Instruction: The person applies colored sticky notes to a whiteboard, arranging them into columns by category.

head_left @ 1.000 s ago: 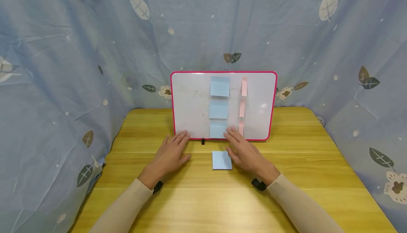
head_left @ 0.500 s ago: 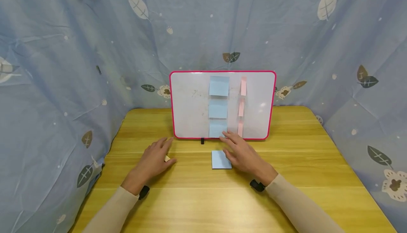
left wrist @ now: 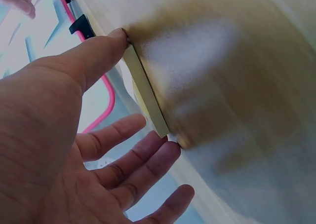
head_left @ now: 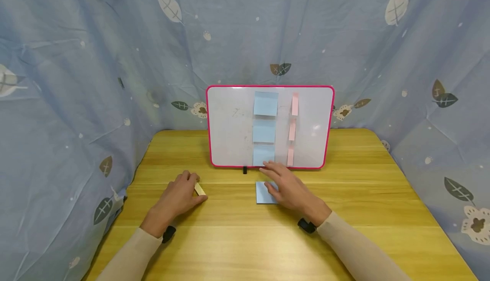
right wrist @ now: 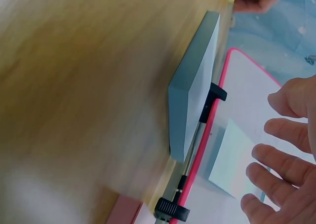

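My left hand [head_left: 174,201] spans a pad of yellow sticky notes [head_left: 199,189] on the left of the table. In the left wrist view, the thumb is at one end of the yellow pad [left wrist: 146,92] and fingertips are at the other. My right hand [head_left: 292,190] hovers with spread, relaxed fingers, partly covering a blue sticky note pad [head_left: 263,194]. The right wrist view has this blue pad [right wrist: 192,88] lying apart from the fingers. Behind stands a pink-framed whiteboard [head_left: 229,132] bearing three blue notes [head_left: 264,130] and three narrow pink notes [head_left: 292,130].
A pink pad [right wrist: 124,210] lies by the board's foot in the right wrist view; my right hand hides it in the head view. Black clips [right wrist: 171,209] show along the board's lower edge. A patterned blue curtain [head_left: 237,30] surrounds the wooden table [head_left: 245,247].
My left hand has moved from the whiteboard's lower left corner, back and left, to the yellow pad, which has come into sight. The right hand has drifted slightly left over the blue pad.
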A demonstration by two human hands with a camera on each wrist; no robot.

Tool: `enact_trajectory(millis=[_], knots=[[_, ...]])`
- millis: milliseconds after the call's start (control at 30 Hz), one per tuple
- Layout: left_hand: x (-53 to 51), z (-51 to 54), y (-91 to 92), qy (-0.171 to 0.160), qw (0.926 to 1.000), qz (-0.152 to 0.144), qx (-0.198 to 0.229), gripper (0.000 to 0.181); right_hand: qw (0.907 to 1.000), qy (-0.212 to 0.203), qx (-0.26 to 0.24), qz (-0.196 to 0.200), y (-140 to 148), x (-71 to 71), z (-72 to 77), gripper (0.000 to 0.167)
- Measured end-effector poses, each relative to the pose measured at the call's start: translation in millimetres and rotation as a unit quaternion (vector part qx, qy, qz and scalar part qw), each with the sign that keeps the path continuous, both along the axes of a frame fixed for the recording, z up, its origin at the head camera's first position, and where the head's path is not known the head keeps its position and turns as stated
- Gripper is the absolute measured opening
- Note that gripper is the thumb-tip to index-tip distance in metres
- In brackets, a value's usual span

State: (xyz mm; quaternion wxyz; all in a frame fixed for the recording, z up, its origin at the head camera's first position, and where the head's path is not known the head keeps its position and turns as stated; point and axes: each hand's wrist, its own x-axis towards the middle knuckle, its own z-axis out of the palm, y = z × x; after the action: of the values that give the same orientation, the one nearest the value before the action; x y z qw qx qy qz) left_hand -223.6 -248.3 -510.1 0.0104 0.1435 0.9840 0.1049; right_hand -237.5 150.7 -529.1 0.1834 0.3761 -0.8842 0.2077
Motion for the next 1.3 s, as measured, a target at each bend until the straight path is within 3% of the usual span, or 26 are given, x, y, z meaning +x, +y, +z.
enact_trajectory(millis=[333,533,933,1167,1300], knots=[[-12.1,-3.8,18.2,-0.006,0.999,-0.044,0.011,0.069,0.9995,-0.013,-0.001,0.029,-11.2,2.3,2.8,0.049],[-17.8,-3.1,40.2,-0.004,0.9969,-0.077,0.012,0.068,0.9989,-0.033,0.015,0.03,-16.9,4.7,1.0,0.049],[-27.8,-6.7,88.6,0.0,0.9892,-0.144,0.029,0.069,0.9944,-0.058,0.056,0.068,-34.3,5.6,-0.8,0.05],[-26.8,-4.3,106.3,0.0,0.9819,-0.184,0.045,0.072,0.9886,-0.085,0.098,0.076,-40.1,5.7,-3.4,0.048],[-25.7,-3.8,109.5,-0.016,0.9794,-0.191,0.065,0.074,0.9869,-0.089,0.113,0.073,-40.9,5.6,-2.7,0.043]])
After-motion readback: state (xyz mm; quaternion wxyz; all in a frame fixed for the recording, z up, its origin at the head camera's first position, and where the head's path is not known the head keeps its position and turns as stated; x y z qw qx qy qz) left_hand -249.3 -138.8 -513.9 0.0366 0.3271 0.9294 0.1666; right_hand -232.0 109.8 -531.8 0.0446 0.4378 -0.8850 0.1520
